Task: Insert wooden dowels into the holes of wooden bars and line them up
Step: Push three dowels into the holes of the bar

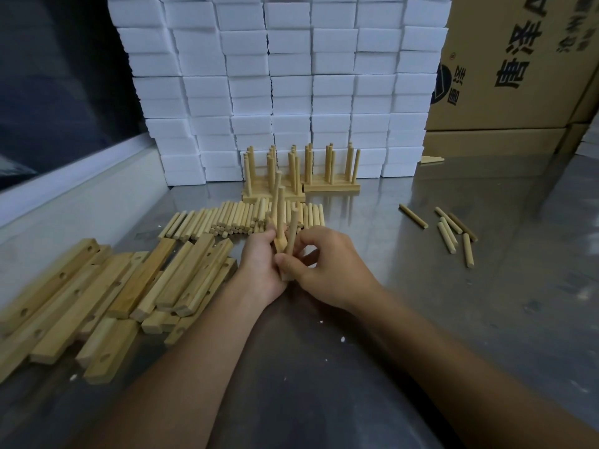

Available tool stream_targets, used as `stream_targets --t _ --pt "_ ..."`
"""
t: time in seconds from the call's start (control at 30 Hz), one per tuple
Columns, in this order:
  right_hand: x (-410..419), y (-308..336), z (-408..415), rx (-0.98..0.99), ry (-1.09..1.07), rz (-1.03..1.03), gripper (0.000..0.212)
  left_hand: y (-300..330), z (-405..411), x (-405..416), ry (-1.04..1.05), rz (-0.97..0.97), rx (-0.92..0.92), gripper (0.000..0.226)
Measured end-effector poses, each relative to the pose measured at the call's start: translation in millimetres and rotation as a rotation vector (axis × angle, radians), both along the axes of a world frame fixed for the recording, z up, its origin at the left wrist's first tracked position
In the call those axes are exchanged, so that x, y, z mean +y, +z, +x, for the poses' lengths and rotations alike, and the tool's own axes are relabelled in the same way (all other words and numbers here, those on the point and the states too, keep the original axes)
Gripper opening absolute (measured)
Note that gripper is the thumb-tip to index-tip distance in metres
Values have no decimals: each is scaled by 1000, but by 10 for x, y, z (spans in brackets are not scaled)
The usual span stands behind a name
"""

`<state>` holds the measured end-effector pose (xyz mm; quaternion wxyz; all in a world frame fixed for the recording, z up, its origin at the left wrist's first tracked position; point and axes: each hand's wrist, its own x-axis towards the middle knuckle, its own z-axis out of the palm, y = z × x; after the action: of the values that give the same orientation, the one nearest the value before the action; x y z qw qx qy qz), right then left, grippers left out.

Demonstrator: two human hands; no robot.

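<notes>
My left hand point(262, 265) grips a wooden bar point(280, 246) at the table's middle; two dowels point(278, 202) stand upright in it. My right hand point(327, 268) pinches a third dowel point(291, 241) by its lower part, right beside the bar; its bottom end is hidden between my fingers. A heap of loose dowels point(240, 218) lies just behind my hands. Several drilled bars point(107, 286) are piled at the left. Finished bars with upright dowels point(301, 171) stand in a row at the back.
The steel table point(421, 319) has several stray dowels point(453, 231) at the right. A wall of white foam blocks point(291, 76) rises at the back, cardboard boxes point(518, 76) at the back right. A white ledge point(81, 196) runs along the left edge.
</notes>
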<state>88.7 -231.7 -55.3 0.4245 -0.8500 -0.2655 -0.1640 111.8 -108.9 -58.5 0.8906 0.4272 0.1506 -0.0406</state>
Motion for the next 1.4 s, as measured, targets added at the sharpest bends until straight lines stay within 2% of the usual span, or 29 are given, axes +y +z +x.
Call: stream_targets --t 0.37,0.57,0.8,0.97,1.07,1.13,1.27,1.33,1.4 --pt "-147 -12 138 200 -84 154 5 -7 23 -17 -51 -109 -60 41" --pt "-331 -56 285 198 -210 205 8 0 38 -60 -29 -168 -119 35" --pt "-430 -98 333 205 -214 122 31 -42 80 -63 4 -193 -127 34" --pt "-488 -109 344 175 -266 132 30 -26 72 -77 5 -180 -135 31" --pt "-580 -93 388 205 -317 183 33 -4 61 -113 79 -160 -139 23" --pt "-660 -89 422 210 -370 209 34 -7 67 -143 160 -37 -148 24" --pt "-835 -92 473 209 -480 247 34 -32 35 -173 258 585 -240 18" --pt "-896 -98 485 210 -525 244 36 -25 11 -152 296 806 -289 21" --pt "-935 -112 503 203 -576 232 38 -9 3 -112 339 945 -304 24"
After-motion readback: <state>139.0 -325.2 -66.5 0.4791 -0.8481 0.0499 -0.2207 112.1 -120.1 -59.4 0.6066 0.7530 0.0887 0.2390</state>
